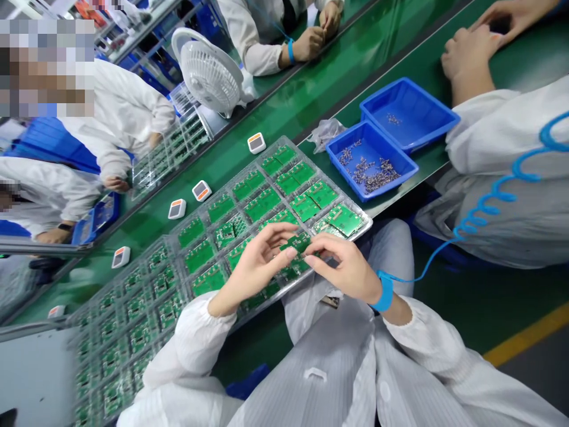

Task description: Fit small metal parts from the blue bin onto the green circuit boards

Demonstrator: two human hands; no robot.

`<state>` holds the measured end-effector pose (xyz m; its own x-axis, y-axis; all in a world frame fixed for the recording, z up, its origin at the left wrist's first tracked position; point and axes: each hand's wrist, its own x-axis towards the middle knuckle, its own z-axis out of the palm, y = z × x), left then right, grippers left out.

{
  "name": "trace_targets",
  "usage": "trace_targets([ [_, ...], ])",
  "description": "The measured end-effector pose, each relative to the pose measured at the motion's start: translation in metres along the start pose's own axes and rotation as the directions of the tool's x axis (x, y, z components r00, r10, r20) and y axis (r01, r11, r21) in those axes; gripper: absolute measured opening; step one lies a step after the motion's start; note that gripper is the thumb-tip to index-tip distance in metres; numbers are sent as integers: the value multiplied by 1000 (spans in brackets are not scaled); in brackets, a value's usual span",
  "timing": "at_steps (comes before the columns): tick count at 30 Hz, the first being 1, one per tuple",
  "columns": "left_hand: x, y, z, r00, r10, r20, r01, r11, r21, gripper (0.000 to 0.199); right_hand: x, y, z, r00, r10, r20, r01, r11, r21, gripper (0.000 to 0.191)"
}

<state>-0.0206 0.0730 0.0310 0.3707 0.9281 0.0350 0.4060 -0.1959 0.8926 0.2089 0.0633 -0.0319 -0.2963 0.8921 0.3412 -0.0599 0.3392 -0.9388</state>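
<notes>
A small green circuit board [299,242] is held up at a tilt over the near edge of a clear tray. My left hand [260,258] grips its left side between thumb and fingers. At the board's right end, my right hand [349,267] has thumb and index finger drawn together; any small part pinched there is too small to make out. A blue wrist strap [383,292] circles my right wrist. Below both hands lies the clear compartment tray [364,224], filled with green circuit boards [344,219].
Right of the tray, one blue bin [329,148] holds many small metal parts; another blue bin [433,127] holds a few. A second tray of boards [137,308] extends left. White devices [256,143], a fan [208,71] and co-workers' hands line the bench. A coiled blue cord [482,207] hangs right.
</notes>
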Motion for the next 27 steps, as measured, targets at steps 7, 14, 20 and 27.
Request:
trace_targets([
  [7,-50,3,25,964,64,-256,6,964,264,50,-1,2,6,999,-18,49,15,997,76,8],
  [14,-40,-12,65,846,243,-474,-9,897,442,22,0,10,1,989,-123,-84,105,976,-192,4],
  [20,-38,-18,82,808,288,-514,-90,923,375,18,-2,6,-4,1000,-9,23,13,990,-139,7],
  [27,-42,-25,76,836,306,-457,-157,929,335,21,-3,4,-6,951,267,156,-266,964,-26,17],
])
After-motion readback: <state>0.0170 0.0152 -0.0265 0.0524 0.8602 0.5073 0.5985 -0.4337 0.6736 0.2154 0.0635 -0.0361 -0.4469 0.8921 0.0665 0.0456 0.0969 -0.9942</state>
